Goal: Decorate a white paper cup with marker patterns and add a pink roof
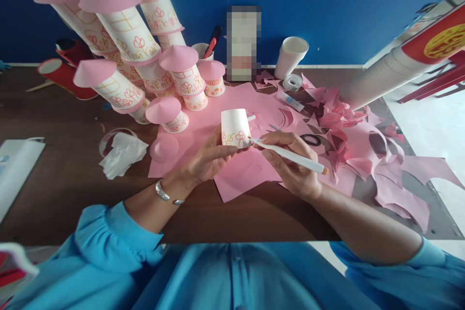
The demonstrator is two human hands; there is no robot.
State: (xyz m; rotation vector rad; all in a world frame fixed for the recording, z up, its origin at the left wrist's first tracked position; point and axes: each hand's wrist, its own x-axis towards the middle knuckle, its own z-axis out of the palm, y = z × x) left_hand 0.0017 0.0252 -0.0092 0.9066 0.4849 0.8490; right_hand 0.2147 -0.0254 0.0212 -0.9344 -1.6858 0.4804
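Observation:
Near the middle of the table, my left hand [210,155] is closed around a white paper cup [234,123], which has red and yellow flowers drawn along its lower edge. My right hand [296,162] grips a white marker [294,156] with an orange-brown end. The marker's tip is at the cup's right lower side; whether it touches the surface I cannot tell. Beneath both hands lie sheets of pink paper [247,174]. Just left of the cup is a small pink paper cone [164,149].
Decorated cup towers [134,34] with pink cone roofs stand at the back left. Pink paper scraps [378,155] cover the right side, near black-handled scissors [311,140], a glue tube [290,100] and clear tape [291,83]. Stacked white cups [292,55] stand behind; crumpled tissue [123,154] lies left.

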